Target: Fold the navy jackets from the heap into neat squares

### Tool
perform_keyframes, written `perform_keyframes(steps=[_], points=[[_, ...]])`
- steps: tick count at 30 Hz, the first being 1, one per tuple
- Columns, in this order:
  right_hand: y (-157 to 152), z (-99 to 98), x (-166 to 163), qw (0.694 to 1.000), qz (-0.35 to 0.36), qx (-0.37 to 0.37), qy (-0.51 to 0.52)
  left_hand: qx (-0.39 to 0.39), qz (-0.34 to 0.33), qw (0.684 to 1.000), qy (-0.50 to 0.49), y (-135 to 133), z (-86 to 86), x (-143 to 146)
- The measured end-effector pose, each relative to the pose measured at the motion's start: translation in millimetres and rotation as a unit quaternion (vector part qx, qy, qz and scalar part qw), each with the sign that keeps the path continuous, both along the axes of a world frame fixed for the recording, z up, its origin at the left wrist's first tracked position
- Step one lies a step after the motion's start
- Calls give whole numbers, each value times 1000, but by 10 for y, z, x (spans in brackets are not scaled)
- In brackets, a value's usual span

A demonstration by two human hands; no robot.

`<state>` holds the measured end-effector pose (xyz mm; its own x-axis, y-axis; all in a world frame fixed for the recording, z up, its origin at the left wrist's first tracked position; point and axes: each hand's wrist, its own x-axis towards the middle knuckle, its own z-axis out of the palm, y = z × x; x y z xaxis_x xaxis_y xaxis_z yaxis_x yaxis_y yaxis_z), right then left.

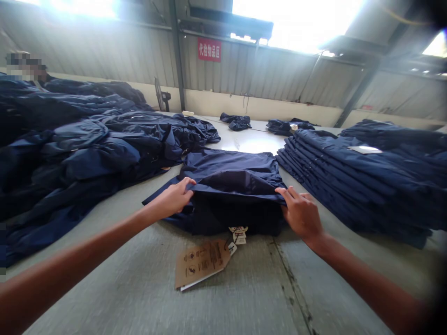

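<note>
A navy blue garment [237, 163] lies in front of me on the table, its near part lifted into a fold. My left hand [174, 197] pinches the fold's left end, and my right hand [301, 211] grips the right end, so the edge stretches between them. Dark fabric shows below that edge. A white label [239, 235] sits at the garment's near side. From it a brown cardboard hang tag [202, 264] hangs by a dark string and rests on the table. Whether the garment is a jacket or a shirt, I cannot tell.
Loose navy garments [104, 153] are heaped along the left. A neat stack of folded garments [352, 177] stands at the right, with a white paper [365, 150] on it. Small dark bundles [235, 122] lie farther back on the table [223, 307]. A person [26, 67] is at far left.
</note>
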<state>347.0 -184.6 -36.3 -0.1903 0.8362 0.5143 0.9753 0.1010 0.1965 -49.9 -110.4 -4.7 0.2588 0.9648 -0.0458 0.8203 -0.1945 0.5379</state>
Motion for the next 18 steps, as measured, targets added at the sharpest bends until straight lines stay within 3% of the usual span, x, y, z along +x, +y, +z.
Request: perform_keyframes(steps=[2,5,10,15,18], points=[[2,-29,24,1000,-4,1,-8,-12,-72,997,-3,-31,18,-52],[9,-70,72,1000,6,3,-21,42,-174,981,73,-84,180,-131],[12,-161,195,996,75,-21,-39,175,-220,940,194,-75,430,-190],[-66,-150,400,981,181,-61,18,171,-276,928,181,-98,466,-203],[-17,17,292,975,197,-3,105,257,-283,915,128,-63,451,-38]])
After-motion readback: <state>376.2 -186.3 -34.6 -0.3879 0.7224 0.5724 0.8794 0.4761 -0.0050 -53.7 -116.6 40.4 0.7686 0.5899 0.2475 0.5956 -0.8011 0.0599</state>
